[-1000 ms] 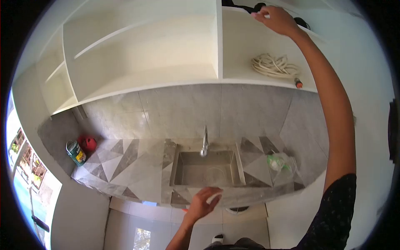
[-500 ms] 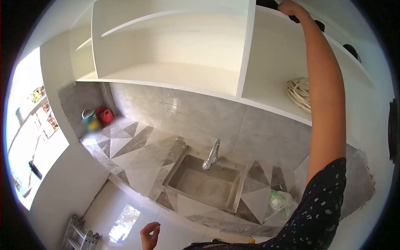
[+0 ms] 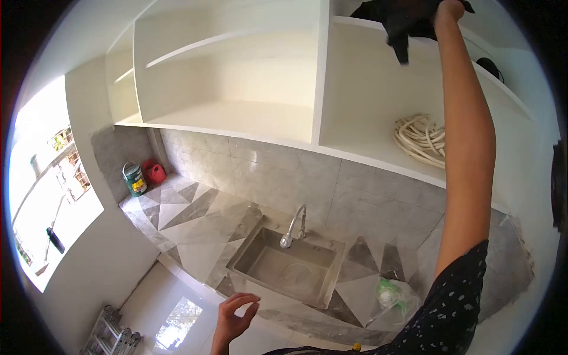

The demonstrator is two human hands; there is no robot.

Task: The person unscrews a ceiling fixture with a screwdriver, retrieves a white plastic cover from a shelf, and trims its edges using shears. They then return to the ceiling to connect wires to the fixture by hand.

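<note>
High at the top right, my right hand (image 3: 451, 10) is closed on a limp black cloth (image 3: 408, 22). The cloth hangs over the front edge of the upper shelf (image 3: 361, 23), with a narrow strip dangling down. I cannot make out what kind of cloth item it is. My left hand (image 3: 235, 316) is held low in front of the counter, its fingers loosely curved with a gap to the thumb and nothing in it. A coil of white cable (image 3: 417, 139) lies on the shelf below, partly behind my right forearm.
Below the white cabinet (image 3: 236, 127) is a sink (image 3: 290, 269) with a faucet (image 3: 293, 228). A plastic bag (image 3: 393, 299) lies on the counter. A green bucket (image 3: 135, 179) and red container (image 3: 155, 171) stand far left; a folded ladder (image 3: 109, 334) is on the floor. Another black object (image 3: 488, 68) sits upper right.
My right hand has drawn the black cloth outward and to the right, so more of it hangs over the shelf edge. My left hand has risen and opened slightly. The view has shifted a little.
</note>
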